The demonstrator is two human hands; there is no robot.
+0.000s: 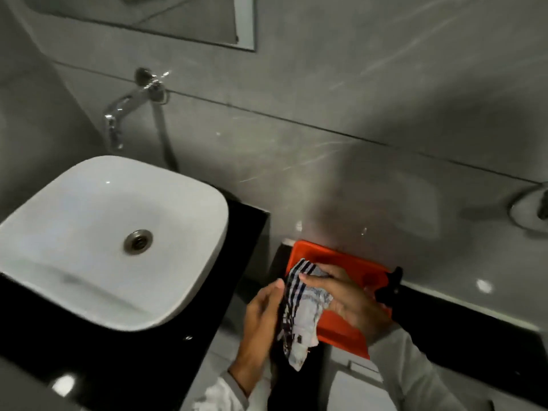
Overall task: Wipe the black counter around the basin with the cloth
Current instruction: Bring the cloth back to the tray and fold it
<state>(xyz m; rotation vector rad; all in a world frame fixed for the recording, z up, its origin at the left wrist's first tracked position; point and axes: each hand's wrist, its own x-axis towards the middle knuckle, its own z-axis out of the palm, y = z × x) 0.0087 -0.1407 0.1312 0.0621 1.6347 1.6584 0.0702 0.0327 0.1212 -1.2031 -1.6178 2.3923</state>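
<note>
Head view: looking down at a washroom corner, grey tile wall behind.
Bench [189, 345]: black, glossy, carries the basin; its right edge ends just left of the hands.
Basin [98, 241]: white, rounded square, sits on top of the bench, left half of frame. Metal drain [138, 241] near centre. Looks dry, no water seen.
Tap [118, 114]: chrome, wall-mounted, spout hangs above basin's back edge.
Mirror [178, 22]: lower edge showing at top of frame.
Cloth [299, 310]: white w/ dark stripes, crumpled, held up between both hands, to the right of the bench and not touching it. Lower end hangs free.
Left hand [262, 318]: at cloth's left side, fingers curled, thumb up against the striped edge; grip on cloth looks light, partly hidden so firmness can't be told.
Right hand [347, 298]: closed over cloth's upper right part, fingers wrapped across the top fold.
Sleeves: light grey, both wrists.
Tray [350, 259]: orange, flat, low against the wall, behind and under the right hand. Whether hand touches it: can't tell.
Ring holder [530, 209]: metal, on wall at far right edge, partly cut off.
Floor: pale tile below the hands, blurry.
</note>
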